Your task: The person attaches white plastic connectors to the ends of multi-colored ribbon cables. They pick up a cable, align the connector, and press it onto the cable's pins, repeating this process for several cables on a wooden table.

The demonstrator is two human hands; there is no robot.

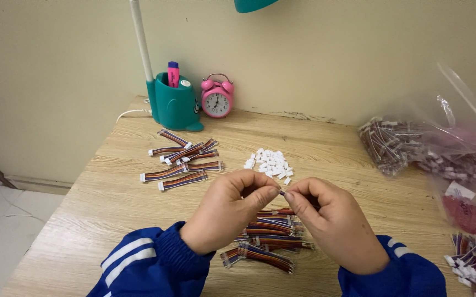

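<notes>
Left hand (230, 212) pinched shut on tiny connector piece (282, 193) | right hand (334, 223) pinching the same piece, fingertip to fingertip | piece held above the loose ribbon wires (265, 242) on wooden table (111, 203)

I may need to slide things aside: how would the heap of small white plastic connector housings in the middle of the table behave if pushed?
The small white plastic connector housings lie loose, so they would probably scatter. They look tiny and light. Their blocky shapes suggest sliding, not rolling.

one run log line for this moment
left hand + right hand: pinch small part | below: multicoloured ribbon wire bundles | beyond: small white plastic connectors
</notes>
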